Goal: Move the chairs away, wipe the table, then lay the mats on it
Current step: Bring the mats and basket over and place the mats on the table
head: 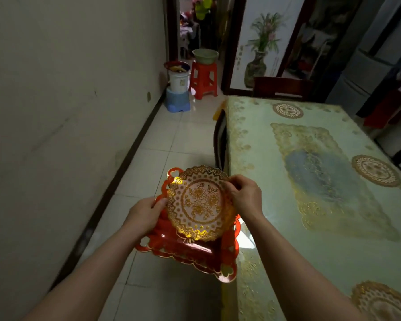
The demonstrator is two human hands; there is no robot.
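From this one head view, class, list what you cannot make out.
- How many mats the hands hold: the round gold mat covers the red stack.
- Near-corner mat: cut off by the frame edge.
- Chair beyond the table: only its back shows.
- Doorway room: too dark and small.

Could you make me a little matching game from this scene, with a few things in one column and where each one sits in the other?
Things:
1. round gold mat
2. green basin
3. white bucket
4. large rectangular mat

Places:
A. on the blue stool
B. in the middle of the table
C. held in both hands, beside the table
D. on the red stool

Pairs: 1-C, 2-D, 3-A, 4-B
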